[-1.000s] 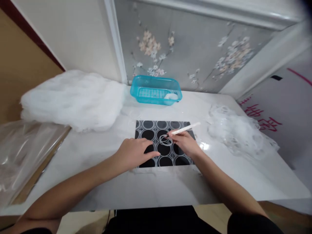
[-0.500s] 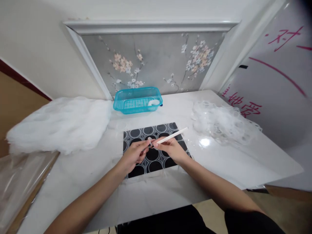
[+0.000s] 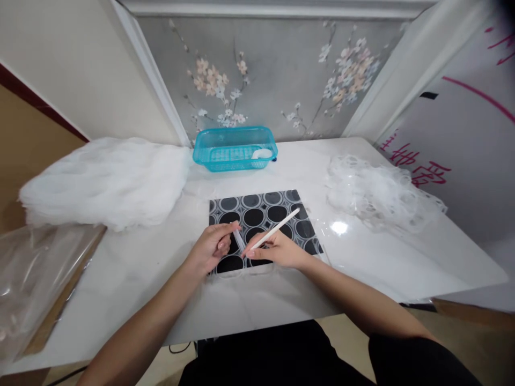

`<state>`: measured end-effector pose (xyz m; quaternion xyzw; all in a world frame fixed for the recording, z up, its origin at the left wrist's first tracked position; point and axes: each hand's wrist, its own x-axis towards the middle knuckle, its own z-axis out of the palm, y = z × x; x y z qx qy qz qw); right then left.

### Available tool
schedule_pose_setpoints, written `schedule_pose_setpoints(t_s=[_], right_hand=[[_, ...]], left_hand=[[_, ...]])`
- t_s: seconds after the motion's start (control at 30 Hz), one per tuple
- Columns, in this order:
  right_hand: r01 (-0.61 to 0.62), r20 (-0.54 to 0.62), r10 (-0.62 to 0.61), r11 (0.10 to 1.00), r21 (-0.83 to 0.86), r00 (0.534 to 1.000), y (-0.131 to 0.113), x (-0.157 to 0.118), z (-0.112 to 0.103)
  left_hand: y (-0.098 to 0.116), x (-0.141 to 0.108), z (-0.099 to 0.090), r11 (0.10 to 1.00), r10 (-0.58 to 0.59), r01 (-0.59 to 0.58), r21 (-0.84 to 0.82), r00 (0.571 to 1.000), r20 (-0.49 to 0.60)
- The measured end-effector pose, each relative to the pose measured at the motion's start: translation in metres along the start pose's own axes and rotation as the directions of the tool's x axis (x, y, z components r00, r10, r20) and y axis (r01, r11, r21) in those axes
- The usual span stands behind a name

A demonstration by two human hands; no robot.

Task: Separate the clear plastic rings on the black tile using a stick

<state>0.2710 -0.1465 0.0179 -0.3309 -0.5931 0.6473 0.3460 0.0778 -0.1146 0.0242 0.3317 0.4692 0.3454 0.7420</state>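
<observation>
My left hand (image 3: pixel 211 247) is closed, pinching the upper end of a small translucent whitish strip (image 3: pixel 240 240) between thumb and fingertips. My right hand (image 3: pixel 277 250) grips a slim white stick (image 3: pixel 279 225) like a pen, its far end pointing up and to the right. The right fingertips also come close to the strip's lower end; whether they touch it I cannot tell. Both hands are over a black mat (image 3: pixel 254 217) patterned with grey rings.
A blue plastic basket (image 3: pixel 203 161) with a white item (image 3: pixel 262 154) inside stands at the back. A pile of fluffy white sheets (image 3: pixel 104 182) lies left, clear plastic film (image 3: pixel 36 268) nearer. To the right is a heap of translucent netlike pieces (image 3: pixel 374 190) on the white table (image 3: pixel 362 268).
My hands have moved slightly apart and lower over the mat, and the strip now shows stretched between them. The view has tilted down and shifted left.
</observation>
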Motion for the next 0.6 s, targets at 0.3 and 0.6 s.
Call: schedule_pose_setpoints(t_s=[0.3, 0.6], right_hand=[[0.03, 0.061, -0.02, 0.984, -0.173, 0.998, 0.008, -0.002, 0.009], [0.231, -0.273, -0.13, 0.896, 0.38, 0.953, 0.004, 0.002, -0.001]], left_hand=[[0.001, -0.007, -0.006, 0.999, 0.018, -0.022, 0.023, 0.983, 0.182], [0.004, -0.006, -0.01, 0.95, 0.078, -0.156, 0.27, 0.957, 0.279]])
